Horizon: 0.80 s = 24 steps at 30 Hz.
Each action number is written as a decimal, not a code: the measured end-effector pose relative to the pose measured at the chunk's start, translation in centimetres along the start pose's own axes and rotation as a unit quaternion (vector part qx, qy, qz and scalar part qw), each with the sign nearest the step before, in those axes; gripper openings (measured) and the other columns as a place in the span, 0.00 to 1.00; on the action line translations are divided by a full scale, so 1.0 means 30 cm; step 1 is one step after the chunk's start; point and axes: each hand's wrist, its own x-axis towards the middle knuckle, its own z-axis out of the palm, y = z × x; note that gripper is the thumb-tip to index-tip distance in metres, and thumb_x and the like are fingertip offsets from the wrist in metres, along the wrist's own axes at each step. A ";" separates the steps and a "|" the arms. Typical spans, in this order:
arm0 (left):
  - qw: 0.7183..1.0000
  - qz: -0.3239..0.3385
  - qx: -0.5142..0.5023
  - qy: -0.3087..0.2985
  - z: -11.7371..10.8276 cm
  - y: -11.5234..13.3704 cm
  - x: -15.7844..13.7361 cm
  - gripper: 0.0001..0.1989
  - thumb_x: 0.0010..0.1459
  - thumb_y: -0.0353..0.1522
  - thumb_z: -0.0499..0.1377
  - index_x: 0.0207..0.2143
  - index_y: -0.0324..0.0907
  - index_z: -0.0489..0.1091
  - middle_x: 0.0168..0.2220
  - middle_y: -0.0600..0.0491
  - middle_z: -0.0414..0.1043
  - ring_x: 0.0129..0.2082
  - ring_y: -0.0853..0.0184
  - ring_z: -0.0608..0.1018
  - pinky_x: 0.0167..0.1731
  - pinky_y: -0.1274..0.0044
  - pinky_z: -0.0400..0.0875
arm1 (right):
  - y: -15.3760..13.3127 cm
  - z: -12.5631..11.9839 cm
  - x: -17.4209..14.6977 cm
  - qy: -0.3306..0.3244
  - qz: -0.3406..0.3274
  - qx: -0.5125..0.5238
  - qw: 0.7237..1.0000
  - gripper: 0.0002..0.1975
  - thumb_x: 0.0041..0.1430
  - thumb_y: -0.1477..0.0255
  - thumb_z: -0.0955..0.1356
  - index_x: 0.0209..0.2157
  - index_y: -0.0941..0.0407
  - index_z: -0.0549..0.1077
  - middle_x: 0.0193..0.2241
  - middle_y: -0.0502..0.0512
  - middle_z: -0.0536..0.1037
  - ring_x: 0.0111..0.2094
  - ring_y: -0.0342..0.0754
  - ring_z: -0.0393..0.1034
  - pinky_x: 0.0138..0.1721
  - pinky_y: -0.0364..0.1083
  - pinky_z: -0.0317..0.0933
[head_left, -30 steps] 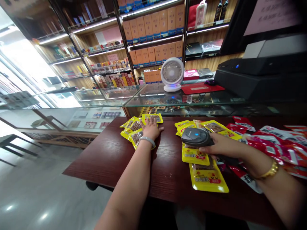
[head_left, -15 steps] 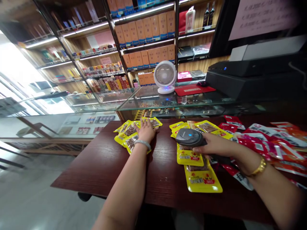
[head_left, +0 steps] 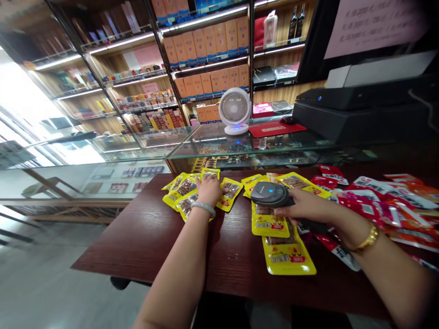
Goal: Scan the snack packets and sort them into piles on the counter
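My left hand, with a pale bangle at the wrist, reaches over a fanned group of yellow snack packets. Its fingers are bent and apart, the tips resting on a small yellow packet; no closed grip shows. Just right of this hand lies another yellow packet, tilted. My right hand, with a gold bracelet, is closed around the handle of a dark grey barcode scanner showing a blue light. Under and beside the scanner head, yellow packets overlap in a column toward me.
Red, white and orange packets are heaped on the right of the dark wooden table. A glass display counter stands behind, carrying a white fan and a red mat. Black equipment blocks the right rear.
The yellow packet at my left hand has slid right and toward me, out from under the fingers. My left fingers have drawn in and bent. My right hand and the scanner are nearly unmoved.
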 end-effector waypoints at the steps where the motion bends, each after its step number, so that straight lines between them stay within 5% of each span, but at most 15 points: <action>1: 1.000 0.009 0.007 -0.001 0.003 0.003 -0.001 0.26 0.59 0.52 0.54 0.43 0.40 0.75 0.52 0.38 0.73 0.59 0.47 0.67 0.63 0.51 0.46 | 0.001 -0.001 0.000 -0.001 -0.001 -0.001 1.000 0.28 0.48 0.53 0.76 0.44 0.58 0.74 0.22 0.48 0.74 0.17 0.40 0.63 0.19 0.41 0.58; 7: 0.997 -0.016 -0.074 -0.006 -0.010 0.020 -0.007 0.22 0.60 0.47 0.57 0.47 0.39 0.69 0.44 0.41 0.77 0.46 0.54 0.78 0.47 0.68 0.67 | 0.011 -0.003 0.003 0.006 -0.013 -0.004 1.000 0.28 0.48 0.52 0.76 0.44 0.57 0.75 0.26 0.50 0.76 0.17 0.40 0.63 0.19 0.41 0.58; 13: 0.986 -0.054 -0.153 0.037 -0.057 0.002 -0.017 0.19 0.59 0.47 0.58 0.46 0.45 0.66 0.44 0.47 0.78 0.44 0.56 0.78 0.40 0.72 0.66 | 0.020 -0.011 0.005 0.015 -0.020 0.002 1.000 0.28 0.49 0.53 0.76 0.44 0.58 0.75 0.26 0.51 0.77 0.17 0.40 0.64 0.19 0.41 0.60; 24: 0.981 -0.011 -0.186 0.047 -0.047 0.024 -0.028 0.14 0.58 0.39 0.61 0.44 0.44 0.67 0.42 0.47 0.77 0.43 0.58 0.78 0.41 0.72 0.67 | 0.017 -0.011 0.004 0.022 -0.040 0.008 0.999 0.26 0.51 0.54 0.75 0.44 0.58 0.76 0.26 0.51 0.77 0.17 0.39 0.64 0.19 0.41 0.60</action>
